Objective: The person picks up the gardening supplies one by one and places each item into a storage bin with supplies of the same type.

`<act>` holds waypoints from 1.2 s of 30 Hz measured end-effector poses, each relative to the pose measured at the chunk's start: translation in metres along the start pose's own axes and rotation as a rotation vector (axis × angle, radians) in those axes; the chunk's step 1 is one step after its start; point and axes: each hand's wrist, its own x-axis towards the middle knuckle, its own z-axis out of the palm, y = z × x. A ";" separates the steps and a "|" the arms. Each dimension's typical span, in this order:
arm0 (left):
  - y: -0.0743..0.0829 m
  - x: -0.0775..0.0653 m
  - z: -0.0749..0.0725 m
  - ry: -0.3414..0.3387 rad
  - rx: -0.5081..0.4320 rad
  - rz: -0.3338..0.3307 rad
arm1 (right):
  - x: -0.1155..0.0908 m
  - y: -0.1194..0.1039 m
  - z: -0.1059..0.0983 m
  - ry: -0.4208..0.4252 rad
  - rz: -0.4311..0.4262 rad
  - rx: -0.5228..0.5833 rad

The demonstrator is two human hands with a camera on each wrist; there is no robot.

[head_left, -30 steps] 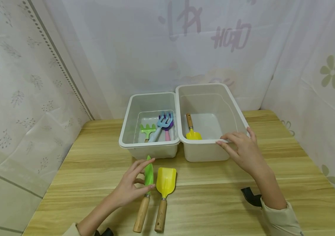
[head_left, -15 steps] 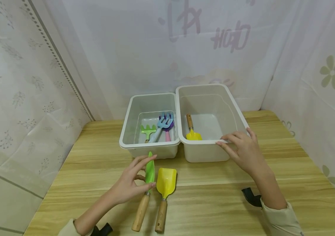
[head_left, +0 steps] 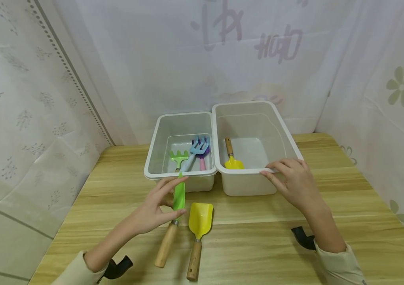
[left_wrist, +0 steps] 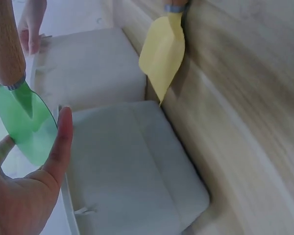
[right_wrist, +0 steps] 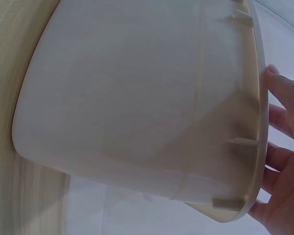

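My left hand [head_left: 150,211] pinches a green hand trowel [head_left: 179,198] by the blade edges, its wooden handle slanting down toward me. The blade tip overlaps the front rim of the left bin [head_left: 202,183] in the head view. In the left wrist view the green blade [left_wrist: 27,122] sits between thumb and fingers. A yellow shovel [head_left: 200,219] with a wooden handle lies on the table to its right. My right hand [head_left: 296,184] grips the front right corner of the right bin [head_left: 246,184], fingers over the rim [right_wrist: 262,112].
Inside the left bin lie a green rake [head_left: 178,157], a light blue fork [head_left: 198,146] and a purple-and-pink tool [head_left: 202,163]. The right bin holds another yellow shovel [head_left: 233,163]. Both bins stand side by side on the wooden table [head_left: 258,241], before a hanging cloth [head_left: 166,59].
My left hand has raised the green trowel and carried it away from me toward the left bin, its handle swinging slightly left. My right hand stays at the right bin's rim.
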 end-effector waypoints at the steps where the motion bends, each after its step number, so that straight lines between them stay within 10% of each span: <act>1: 0.000 0.001 -0.002 -0.002 0.003 0.004 | 0.000 0.000 0.000 0.004 -0.002 0.003; 36: 0.021 0.065 -0.029 -0.014 0.022 -0.046 | -0.001 0.005 0.004 0.058 -0.031 0.022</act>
